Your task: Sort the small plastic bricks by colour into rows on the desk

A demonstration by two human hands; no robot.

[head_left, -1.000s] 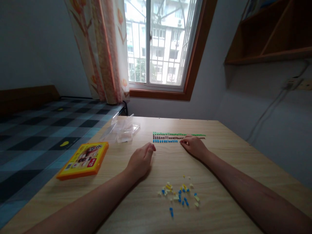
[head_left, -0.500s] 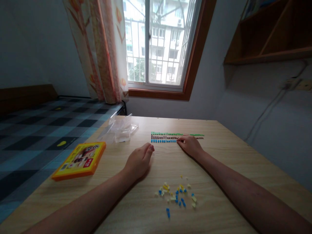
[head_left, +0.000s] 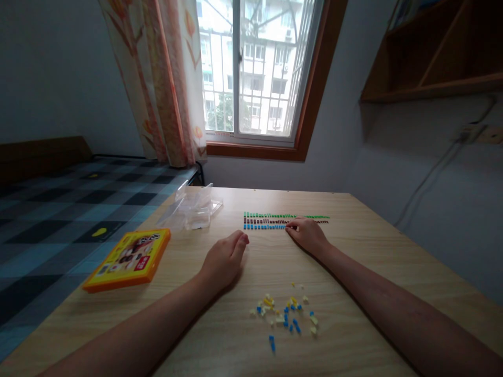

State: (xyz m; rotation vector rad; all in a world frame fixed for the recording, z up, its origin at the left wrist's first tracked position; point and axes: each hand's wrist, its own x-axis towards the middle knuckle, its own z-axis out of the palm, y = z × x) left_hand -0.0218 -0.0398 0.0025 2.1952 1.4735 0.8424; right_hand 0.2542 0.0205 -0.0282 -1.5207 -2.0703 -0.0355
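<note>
Three rows of tiny building blocks lie across the table: a green row [head_left: 271, 215], a brown row [head_left: 259, 221] and a blue row [head_left: 259, 227] nearest me. At the right end of the blue row, the pinched fingertips of my right hand [head_left: 308, 233] touch the table; whatever they hold is too small or hidden to make out. My left hand [head_left: 226, 256] rests closed on its side, left of and below the rows, its fingers curled and their contents hidden. Loose blue, yellow and cream blocks [head_left: 296, 325] are scattered between my forearms.
An orange and yellow box [head_left: 128, 259] lies at the table's left edge. Clear plastic trays [head_left: 196, 209] stand behind it. A bed with a checked cover [head_left: 78, 204] adjoins the wooden table [head_left: 346, 220] on the left. A window [head_left: 259, 73] is ahead.
The right fingertips have shifted very slightly to the right along the blue row. My left hand and the scattered blocks stay where they were.
</note>
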